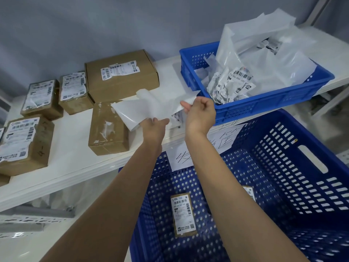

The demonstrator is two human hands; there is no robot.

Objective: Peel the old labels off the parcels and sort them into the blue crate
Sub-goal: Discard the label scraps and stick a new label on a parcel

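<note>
Both hands are working over the white bench point(75, 163). Left hand point(154, 127) is pinching the lower edge of a white glossy sheet point(143, 110), fingers curled on it; right hand point(200, 114) is gripping the sheet's other end, fingers closed round it. The sheet is hanging in the air between them, curling up at its far corner, with a bit of printed label showing under the right hand. A bare brown parcel point(108, 129) is lying on the bench just left of the left hand, with only shiny tape patches on top. Behind it, a large box point(120, 76) and smaller parcels point(40, 99) are sitting along the wall, with torn labels on them. The small blue crate point(268, 99) on the bench to the right is holding crumpled labels point(230, 86) and white backing sheets. The big blue crate point(283, 176) is sitting lower, in front of the bench, with a labelled parcel point(183, 214) flat on its floor and a second one partly hidden behind the right forearm.
</note>
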